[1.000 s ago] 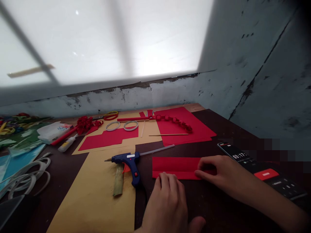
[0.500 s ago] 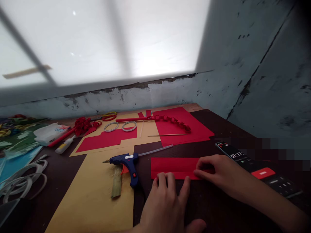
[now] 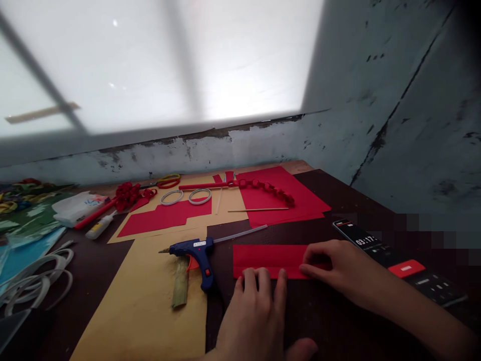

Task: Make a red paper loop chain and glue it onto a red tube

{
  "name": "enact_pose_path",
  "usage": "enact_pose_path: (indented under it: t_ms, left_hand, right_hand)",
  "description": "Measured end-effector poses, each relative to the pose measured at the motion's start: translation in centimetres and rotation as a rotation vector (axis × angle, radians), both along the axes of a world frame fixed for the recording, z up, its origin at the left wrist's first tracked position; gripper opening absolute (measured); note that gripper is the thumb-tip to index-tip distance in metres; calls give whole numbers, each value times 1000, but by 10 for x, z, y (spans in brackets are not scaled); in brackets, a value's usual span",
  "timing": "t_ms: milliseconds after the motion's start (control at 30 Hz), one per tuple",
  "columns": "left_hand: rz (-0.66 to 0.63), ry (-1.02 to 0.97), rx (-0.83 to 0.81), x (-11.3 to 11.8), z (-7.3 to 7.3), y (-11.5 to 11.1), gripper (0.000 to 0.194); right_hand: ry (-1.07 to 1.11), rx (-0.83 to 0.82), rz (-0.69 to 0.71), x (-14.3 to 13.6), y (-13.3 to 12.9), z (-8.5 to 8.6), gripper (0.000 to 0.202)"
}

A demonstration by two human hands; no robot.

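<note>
A folded red paper strip [image 3: 268, 255] lies flat on the dark table [image 3: 330, 321] in front of me. My left hand [image 3: 257, 313] rests palm down with its fingertips pressing the strip's near edge. My right hand [image 3: 334, 268] presses on the strip's right end with its fingertips. A blue hot glue gun [image 3: 197, 253] lies just left of the strip, its glue stick poking out to the right.
A phone [image 3: 398, 263] showing a timer lies at the right. Further back are red paper sheets [image 3: 285, 198], a red paper chain [image 3: 268, 188], a thin stick [image 3: 257, 209], two tape rings [image 3: 186, 196], scissors [image 3: 167, 180] and a glue bottle [image 3: 97, 226]. Coloured papers pile at the left [image 3: 26, 220].
My left hand's fingers have drawn closer together on the strip's near edge. The right hand has stayed in place.
</note>
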State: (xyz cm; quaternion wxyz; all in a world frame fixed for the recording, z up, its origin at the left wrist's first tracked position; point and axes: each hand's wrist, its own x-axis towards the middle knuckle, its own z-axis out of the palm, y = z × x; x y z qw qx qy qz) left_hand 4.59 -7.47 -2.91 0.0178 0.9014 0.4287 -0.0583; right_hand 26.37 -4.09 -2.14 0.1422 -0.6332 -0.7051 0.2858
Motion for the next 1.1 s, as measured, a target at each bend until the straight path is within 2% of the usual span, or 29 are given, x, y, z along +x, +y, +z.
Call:
enact_pose_path:
  t_ms: [233,633,1100]
  left_hand:
    - [9,-14,-54,1,4,1,92]
    - [-11,-70,53,-1,-3,3,91]
    - [-19,-49,-5,2,4,8,90]
  right_hand:
    - [17,4,0,-1,0,0,21]
    - [-41,-3,-20,7,-2,2,14]
    - [-40,4,-17,18,-5,0,18]
